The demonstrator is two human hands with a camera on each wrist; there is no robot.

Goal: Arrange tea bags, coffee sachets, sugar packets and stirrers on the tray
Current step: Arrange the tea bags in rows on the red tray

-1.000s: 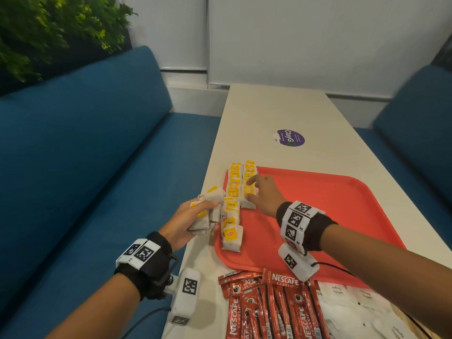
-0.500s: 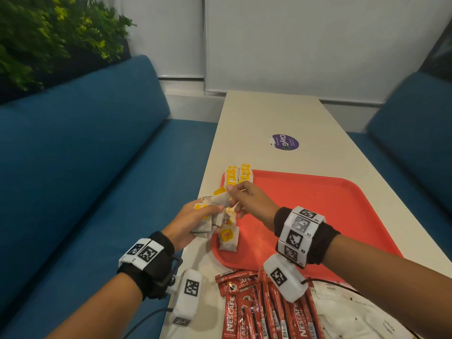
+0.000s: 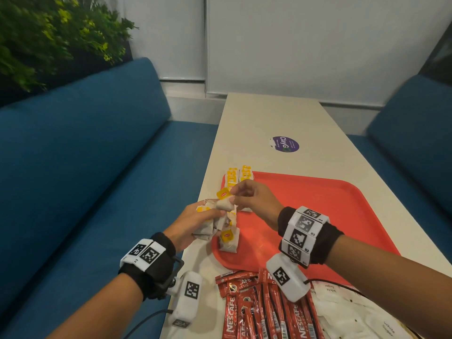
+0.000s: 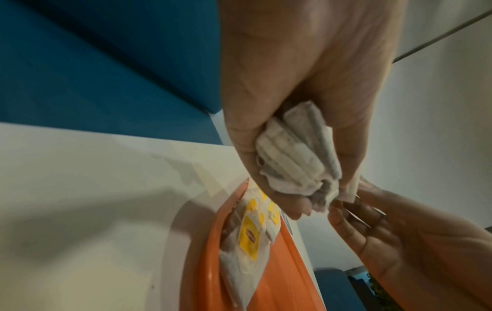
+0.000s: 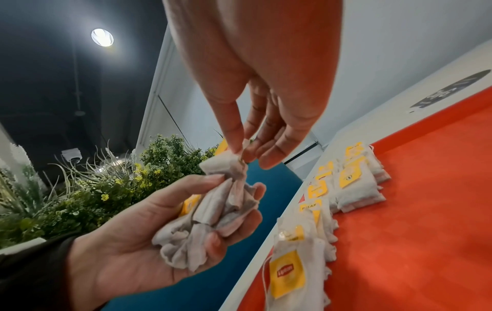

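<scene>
Head view shows the left hand clenched around a bunch of tea bags at the near left corner of the red tray, while the right hand pinches 1 tea bag at the top of that bunch between thumb and forefinger, its yellow tag sticking up. Beyond both hands, a row of tea bags lies along the tray's left edge, and 1 more bag sits just below the left hand. Coffee sachets and white sugar packets wait on the table under the right wrist. To do this well, the right hand should probably draw the bag straight out so strings do not tangle, while the left hand loosens only slightly, then lay it flat, tag up, in line with the row.
</scene>
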